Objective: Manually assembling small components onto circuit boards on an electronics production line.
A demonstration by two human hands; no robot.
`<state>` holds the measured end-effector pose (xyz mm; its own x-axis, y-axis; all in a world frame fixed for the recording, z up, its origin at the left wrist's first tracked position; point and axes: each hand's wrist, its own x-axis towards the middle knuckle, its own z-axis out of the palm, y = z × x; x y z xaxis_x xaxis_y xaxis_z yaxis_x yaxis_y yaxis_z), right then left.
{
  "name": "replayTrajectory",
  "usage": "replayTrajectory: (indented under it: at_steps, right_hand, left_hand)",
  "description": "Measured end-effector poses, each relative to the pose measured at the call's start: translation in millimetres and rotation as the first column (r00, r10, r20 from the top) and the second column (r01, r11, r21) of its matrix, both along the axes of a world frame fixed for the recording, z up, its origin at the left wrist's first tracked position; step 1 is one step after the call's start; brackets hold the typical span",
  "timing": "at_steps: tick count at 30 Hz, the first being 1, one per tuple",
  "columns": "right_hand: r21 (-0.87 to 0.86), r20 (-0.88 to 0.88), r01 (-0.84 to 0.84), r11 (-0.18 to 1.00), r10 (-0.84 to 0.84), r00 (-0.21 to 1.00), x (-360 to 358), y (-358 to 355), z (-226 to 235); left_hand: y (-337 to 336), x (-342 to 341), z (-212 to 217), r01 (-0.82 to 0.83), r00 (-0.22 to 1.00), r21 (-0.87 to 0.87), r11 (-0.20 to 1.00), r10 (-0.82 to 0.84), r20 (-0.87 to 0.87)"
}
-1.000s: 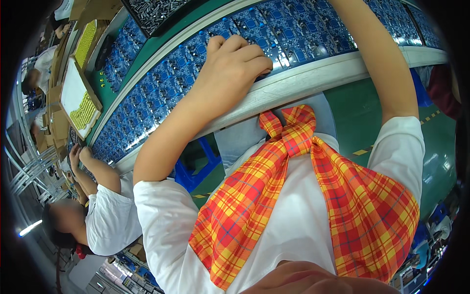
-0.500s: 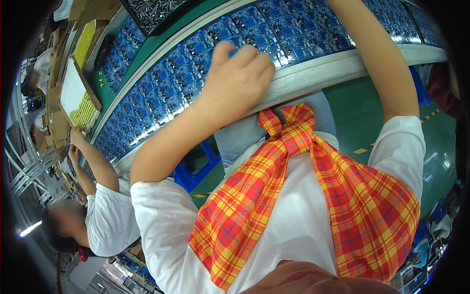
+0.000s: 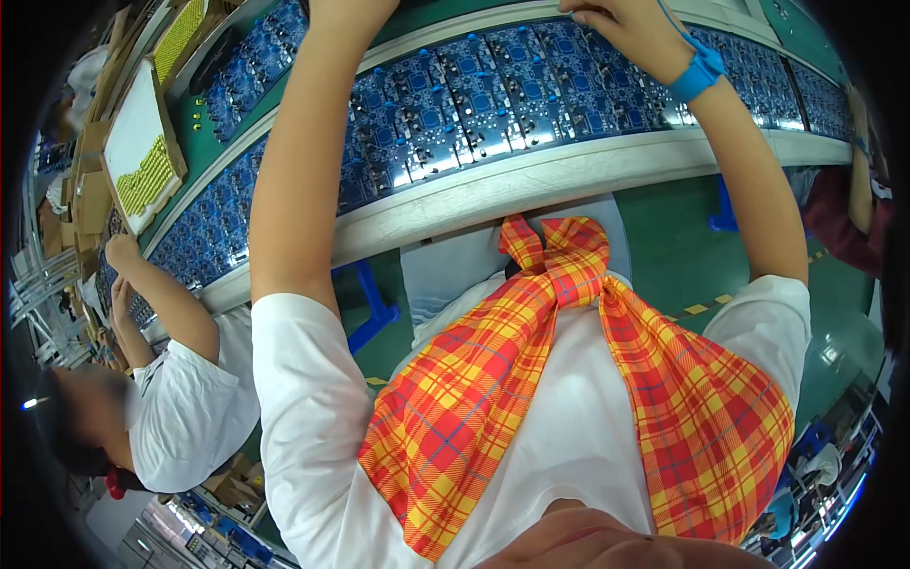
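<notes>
Blue circuit boards lie side by side in a long row along the line, small parts standing on them. My left hand reaches past the far rail of the row at the top edge; its fingers are cut off, so what they do is hidden. My right hand is above the far side of the boards, right of the middle. Its thumb and forefinger are drawn together, pointing left; anything between them is too small to make out. A blue wrist strap with a cord is around my right wrist.
A pale rail edges the row on my side. At the left, a co-worker works beside a cardboard tray of yellow parts. More boards lie beyond the far rail. Another person's arm shows at the right.
My left hand has moved from over the boards up to the top edge. My right hand has come down into view. The view has shifted slightly.
</notes>
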<state>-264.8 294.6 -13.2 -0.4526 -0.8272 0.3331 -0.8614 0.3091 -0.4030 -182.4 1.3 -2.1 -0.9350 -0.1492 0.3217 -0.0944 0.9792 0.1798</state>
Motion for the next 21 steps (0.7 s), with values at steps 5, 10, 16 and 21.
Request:
replayTrajectory:
  at_steps: [5,10,16,21]
  right_hand:
    - [0.139,0.006,0.016,0.99,-0.017,1.0,3,-5,13]
    - [0.217,-0.047,-0.019,0.976,0.03,0.998,-3,-5,18]
    - [0.21,-0.028,-0.002,0.978,0.009,1.0,-41,1,-46]
    - [0.384,-0.191,0.055,0.922,0.021,0.981,6,-18,18]
  left_hand:
    - [8,1,-5,0.032,0.995,-0.164,0.986,-0.046,-0.083]
    - [4,3,-7,0.034,0.983,-0.133,0.991,-0.057,-0.174]
    - [-6,-8,-20,0.035,0.972,-0.061,0.998,-0.048,-0.232]
    - [9,11,6,0.049,0.999,0.344,0.938,-0.038,-0.039]
